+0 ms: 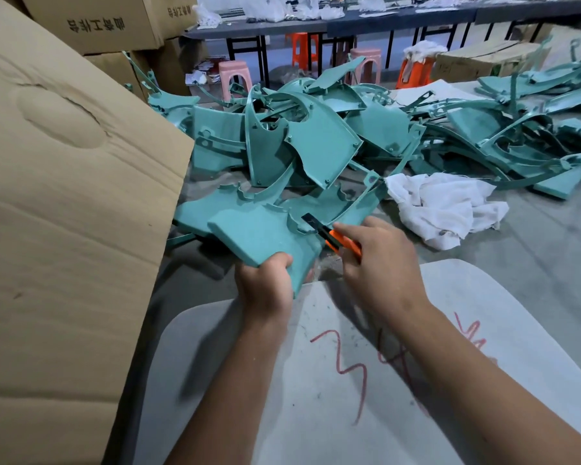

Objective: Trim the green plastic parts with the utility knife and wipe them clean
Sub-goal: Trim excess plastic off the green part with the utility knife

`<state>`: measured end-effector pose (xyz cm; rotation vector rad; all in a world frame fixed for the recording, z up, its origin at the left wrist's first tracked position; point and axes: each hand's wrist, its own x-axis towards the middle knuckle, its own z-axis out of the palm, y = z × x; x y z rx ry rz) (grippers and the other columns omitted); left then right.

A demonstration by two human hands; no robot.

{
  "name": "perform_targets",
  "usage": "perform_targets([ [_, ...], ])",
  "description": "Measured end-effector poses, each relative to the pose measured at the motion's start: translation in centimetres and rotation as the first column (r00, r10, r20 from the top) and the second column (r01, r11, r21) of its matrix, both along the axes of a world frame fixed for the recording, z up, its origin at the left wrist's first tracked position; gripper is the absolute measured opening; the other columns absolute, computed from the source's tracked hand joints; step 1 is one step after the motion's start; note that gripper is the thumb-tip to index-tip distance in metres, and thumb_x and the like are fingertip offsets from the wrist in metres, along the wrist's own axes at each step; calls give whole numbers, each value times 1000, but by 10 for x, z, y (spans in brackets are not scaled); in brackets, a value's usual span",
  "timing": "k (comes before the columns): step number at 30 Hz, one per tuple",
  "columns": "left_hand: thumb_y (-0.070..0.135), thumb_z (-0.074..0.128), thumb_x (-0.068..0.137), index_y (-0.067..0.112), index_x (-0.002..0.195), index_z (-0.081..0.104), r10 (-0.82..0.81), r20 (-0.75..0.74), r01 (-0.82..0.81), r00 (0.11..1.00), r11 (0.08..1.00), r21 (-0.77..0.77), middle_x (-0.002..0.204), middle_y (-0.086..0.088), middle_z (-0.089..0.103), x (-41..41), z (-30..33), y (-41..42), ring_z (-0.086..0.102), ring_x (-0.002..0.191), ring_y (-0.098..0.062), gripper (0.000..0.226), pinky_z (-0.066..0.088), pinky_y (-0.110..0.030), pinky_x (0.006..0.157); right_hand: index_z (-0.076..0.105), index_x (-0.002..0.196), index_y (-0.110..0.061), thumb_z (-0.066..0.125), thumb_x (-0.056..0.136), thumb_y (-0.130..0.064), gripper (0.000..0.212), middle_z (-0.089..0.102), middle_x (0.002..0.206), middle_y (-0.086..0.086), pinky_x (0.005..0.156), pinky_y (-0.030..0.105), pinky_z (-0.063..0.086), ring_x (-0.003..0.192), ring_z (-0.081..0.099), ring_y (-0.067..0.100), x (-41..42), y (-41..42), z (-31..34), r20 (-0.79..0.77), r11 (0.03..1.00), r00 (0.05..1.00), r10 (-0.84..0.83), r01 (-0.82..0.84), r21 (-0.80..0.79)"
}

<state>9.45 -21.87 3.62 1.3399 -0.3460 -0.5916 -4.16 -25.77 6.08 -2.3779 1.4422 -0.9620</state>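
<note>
My left hand [265, 283] grips the near corner of a green plastic part [259, 233], holding it up over the floor. My right hand [376, 260] grips an orange utility knife [342, 241]; its dark blade [311, 221] lies against the part's right edge. Behind lies a large heap of green plastic parts [316, 135] spread across the floor. A crumpled white cloth [443, 206] sits on the floor to the right of the knife.
A big cardboard box [64, 213] stands close on the left. A grey-white board with red scribbles [366, 380] lies under my forearms. Stacked boxes, pink and orange stools [235, 75] and a long table [349, 21] stand at the back.
</note>
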Motion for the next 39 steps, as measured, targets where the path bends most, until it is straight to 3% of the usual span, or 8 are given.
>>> perform_targets([
  [6, -13, 60, 81, 29, 71, 59, -39, 163, 41, 986, 999, -12, 63, 36, 64, -11, 0, 5, 62, 68, 20, 43, 45, -2, 62, 67, 92, -21, 58, 86, -10, 15, 41, 75, -3, 62, 37, 21, 77, 52, 29, 9, 13, -1, -79, 999, 997, -25, 28, 35],
  [11, -10, 61, 83, 21, 87, 65, -74, 337, 64, 939, 997, 40, 74, 29, 62, -16, -3, 7, 59, 68, 24, 32, 42, 2, 61, 78, 110, -18, 65, 89, -9, 26, 66, 84, 5, 70, 38, 39, 86, 59, 28, 4, 7, -2, 73, 996, 996, -49, 43, 83],
  [19, -8, 61, 84, -1, 115, 69, -66, 522, 47, 851, 998, 49, 108, -4, 73, -17, -3, 9, 68, 97, -9, 33, 48, -3, 73, 74, 99, -20, 46, 82, -25, 33, 53, 77, 0, 63, 37, 32, 76, 50, 26, 10, 13, -2, 61, 996, 997, -50, 45, 75],
  [23, -6, 60, 82, -1, 111, 70, -40, 525, 35, 850, 999, 19, 105, -5, 74, -17, -2, 10, 71, 98, -18, 31, 51, -8, 75, 76, 95, -11, 61, 89, -10, 16, 59, 65, 8, 61, 36, 37, 65, 49, 21, 10, 12, -2, 159, 973, 987, 10, -46, 225],
  [29, 5, 56, 81, 0, 111, 67, -78, 627, 85, 775, 996, 19, 102, -7, 72, -19, 0, 10, 67, 90, -8, 33, 46, -3, 71, 83, 93, -17, 64, 96, -2, 25, 63, 67, 16, 56, 30, 50, 51, 56, 22, -5, 8, 9, 742, 591, 611, -274, -502, 632],
  [32, -6, 59, 84, 1, 111, 66, -113, 635, 104, 764, 993, 52, 96, 1, 67, -18, -3, 9, 62, 82, 5, 29, 42, 1, 67, 83, 94, -24, 65, 97, -3, 27, 65, 73, 18, 59, 34, 52, 57, 62, 22, -4, 5, 9, 771, 702, 571, -280, -426, 571],
  [35, -7, 60, 84, 3, 111, 66, -116, 640, 108, 760, 993, 52, 96, 2, 65, -16, -5, 10, 62, 86, -4, 30, 41, 1, 68, 77, 108, -31, 67, 96, -6, 30, 71, 76, 18, 65, 38, 58, 65, 70, 29, -3, -1, 8, 640, 899, 752, -159, -157, 408],
  [39, -4, 60, 87, 20, 136, 52, -198, 755, 173, 625, 978, 114, 112, 1, 59, -20, -3, 12, 54, 96, 1, 56, 32, 9, 75, 78, 111, -22, 69, 96, -12, 21, 72, 77, 21, 52, 34, 56, 65, 71, 35, 1, 3, 8, 661, 858, 732, -165, -223, 462],
])
